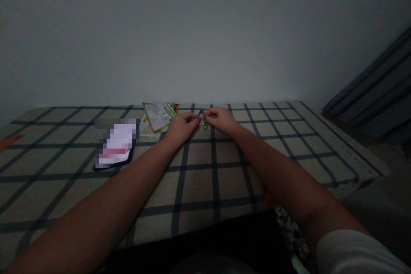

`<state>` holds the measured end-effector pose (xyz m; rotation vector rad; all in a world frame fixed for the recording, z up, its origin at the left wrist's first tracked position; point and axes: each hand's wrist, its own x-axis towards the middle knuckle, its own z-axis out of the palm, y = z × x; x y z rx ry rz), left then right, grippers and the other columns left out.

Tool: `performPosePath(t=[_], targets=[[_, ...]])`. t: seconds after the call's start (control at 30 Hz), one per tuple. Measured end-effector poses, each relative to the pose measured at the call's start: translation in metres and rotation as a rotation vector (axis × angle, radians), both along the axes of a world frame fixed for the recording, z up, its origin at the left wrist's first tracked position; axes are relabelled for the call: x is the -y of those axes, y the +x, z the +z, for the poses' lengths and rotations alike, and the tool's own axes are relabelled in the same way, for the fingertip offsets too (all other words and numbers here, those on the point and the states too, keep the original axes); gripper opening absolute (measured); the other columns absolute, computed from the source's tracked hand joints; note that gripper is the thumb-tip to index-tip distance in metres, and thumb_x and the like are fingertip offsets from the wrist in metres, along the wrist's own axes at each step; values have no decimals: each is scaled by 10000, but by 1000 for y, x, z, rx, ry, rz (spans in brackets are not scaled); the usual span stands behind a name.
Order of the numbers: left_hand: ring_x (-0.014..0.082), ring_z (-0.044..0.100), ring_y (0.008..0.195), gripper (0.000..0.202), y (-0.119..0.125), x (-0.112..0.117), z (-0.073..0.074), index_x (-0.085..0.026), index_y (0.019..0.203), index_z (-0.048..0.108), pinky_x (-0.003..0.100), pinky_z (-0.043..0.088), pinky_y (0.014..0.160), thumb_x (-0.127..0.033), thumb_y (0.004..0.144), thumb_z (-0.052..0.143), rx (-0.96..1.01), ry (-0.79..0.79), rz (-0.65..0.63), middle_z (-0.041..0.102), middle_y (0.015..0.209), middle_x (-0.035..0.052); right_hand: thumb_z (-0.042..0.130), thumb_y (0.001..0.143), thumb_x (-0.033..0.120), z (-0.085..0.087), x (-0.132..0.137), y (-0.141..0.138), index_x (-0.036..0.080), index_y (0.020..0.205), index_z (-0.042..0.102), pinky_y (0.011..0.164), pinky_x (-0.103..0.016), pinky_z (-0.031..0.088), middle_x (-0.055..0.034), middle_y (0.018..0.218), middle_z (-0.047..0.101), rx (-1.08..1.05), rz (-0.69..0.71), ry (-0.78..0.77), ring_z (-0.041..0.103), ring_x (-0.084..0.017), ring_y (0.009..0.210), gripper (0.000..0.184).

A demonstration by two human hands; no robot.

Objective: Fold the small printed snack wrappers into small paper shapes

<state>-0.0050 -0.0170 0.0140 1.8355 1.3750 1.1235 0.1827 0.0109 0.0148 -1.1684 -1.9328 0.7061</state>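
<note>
Both arms reach forward over a beige checked cloth (224, 167) with dark grid lines. My left hand (181, 126) and my right hand (220, 119) meet near the far edge, each pinching a small folded piece of green and silver wrapper (202, 120) held between them just above the cloth. The fingers of both hands are closed on it. A pile of flat green and white packets (157, 117) lies just left of my left hand.
A dark-edged phone or tablet (114, 145), its screen blurred out, lies on the cloth to the left. A plain wall stands behind. A striped dark cushion or mattress (375, 90) leans at the right. Dark patterned fabric (289, 231) lies near my lap.
</note>
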Motion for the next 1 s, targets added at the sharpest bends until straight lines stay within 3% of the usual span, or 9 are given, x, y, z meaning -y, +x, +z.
performPosePath(t=[0.17,0.47,0.83,1.0], targets=[[198,615,629,258,0,0,-1,-198,770,720,278,409,586,-425,846,627,-87,32,16,692,645,23,672,855,193,14,12,-2,129,829,764,651,-252,399,-65,791,746,239,-44,64,640,-150,722,115],[191,585,539,220,0,-5,-4,-217,765,673,278,390,536,-397,863,592,-128,-63,-21,633,567,3,685,853,198,17,12,0,107,818,786,627,-265,374,-91,778,757,350,-48,80,636,-152,688,140],[177,550,460,188,-2,-3,-2,-220,692,676,273,352,486,-370,805,663,-47,-133,-23,608,504,5,699,848,210,18,13,0,129,786,789,600,-256,366,-69,748,750,327,-71,9,610,-141,667,136],[171,599,489,166,-1,-4,-3,-203,798,734,264,413,494,-367,789,709,36,-158,-35,666,581,13,677,868,218,17,13,1,124,765,771,616,-252,373,-63,747,740,294,-79,-18,605,-137,675,169]])
